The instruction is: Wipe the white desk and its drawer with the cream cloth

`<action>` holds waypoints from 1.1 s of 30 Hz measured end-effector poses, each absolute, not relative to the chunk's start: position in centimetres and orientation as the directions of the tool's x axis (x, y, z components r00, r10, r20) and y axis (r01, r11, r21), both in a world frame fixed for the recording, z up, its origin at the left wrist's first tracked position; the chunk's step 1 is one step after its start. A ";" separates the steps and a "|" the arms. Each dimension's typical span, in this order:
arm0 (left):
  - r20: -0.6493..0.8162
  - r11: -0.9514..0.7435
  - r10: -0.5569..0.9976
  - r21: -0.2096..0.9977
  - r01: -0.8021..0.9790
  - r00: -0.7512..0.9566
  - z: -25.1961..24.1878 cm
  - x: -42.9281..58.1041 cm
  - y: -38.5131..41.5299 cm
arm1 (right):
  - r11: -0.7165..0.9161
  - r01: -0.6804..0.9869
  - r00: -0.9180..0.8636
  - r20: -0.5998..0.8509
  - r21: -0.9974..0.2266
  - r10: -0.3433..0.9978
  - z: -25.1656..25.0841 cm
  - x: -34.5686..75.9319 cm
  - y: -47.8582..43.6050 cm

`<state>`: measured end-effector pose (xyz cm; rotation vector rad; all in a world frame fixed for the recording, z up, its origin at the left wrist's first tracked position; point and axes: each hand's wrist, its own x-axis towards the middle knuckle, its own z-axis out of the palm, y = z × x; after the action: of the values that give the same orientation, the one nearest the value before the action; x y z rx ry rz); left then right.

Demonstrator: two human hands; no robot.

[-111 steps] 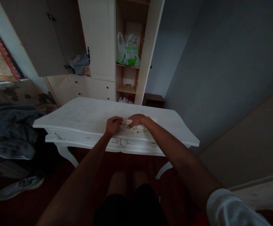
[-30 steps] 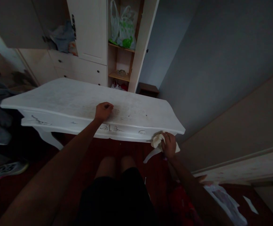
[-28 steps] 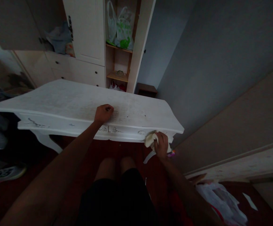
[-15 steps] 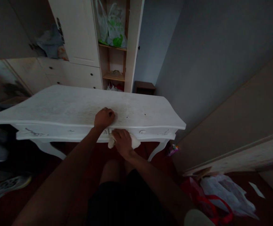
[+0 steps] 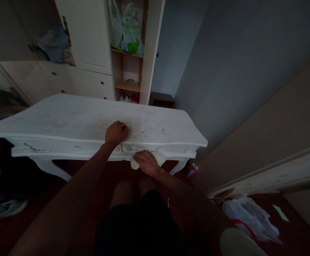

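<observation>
A white table (image 5: 64,117) with carved drawer fronts stands before me, its top marked with greyish smudges near the middle. My left hand (image 5: 116,132) rests on the tabletop close to the front edge, curled into a loose fist with nothing showing in it. Lower down, my right hand (image 5: 147,163) presses a cream-white cloth (image 5: 158,159) against the lower front of the drawers, right of the centre. Part of the cloth is hidden under the fingers. A carved drawer ornament (image 5: 160,149) shows just above it.
Behind the table, a white wardrobe (image 5: 90,35) stands open with plastic bags (image 5: 130,33) on a shelf. A small brown cabinet (image 5: 162,99) sits by the wall. On the red floor are a white plastic bag (image 5: 251,217), a purple box (image 5: 192,170) and a shoe (image 5: 6,210).
My right hand has slid to the right along the drawer front with the cloth. My left hand keeps its place on the tabletop. The view has shifted slightly.
</observation>
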<state>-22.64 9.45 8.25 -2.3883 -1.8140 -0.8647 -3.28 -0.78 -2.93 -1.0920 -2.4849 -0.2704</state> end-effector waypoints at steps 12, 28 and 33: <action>0.442 -0.326 0.882 0.318 0.890 0.165 8.3 -22.7 9.4 | 0.541 0.801 -0.598 0.396 0.257 0.697 -4.3 13.6 -4.0; 0.441 -0.335 0.881 0.321 0.886 0.173 8.0 -22.7 9.5 | 0.436 0.899 -0.136 0.924 -0.036 0.357 14.4 15.4 -4.1; 0.438 -0.330 0.884 0.339 0.881 0.162 8.0 -22.8 9.5 | 0.469 0.879 -0.003 0.983 -0.085 0.184 18.1 12.9 2.2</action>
<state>-22.75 9.47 8.00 -2.3987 -1.8215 -0.9106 12.85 2.19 18.12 -0.9757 -1.5003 -0.7147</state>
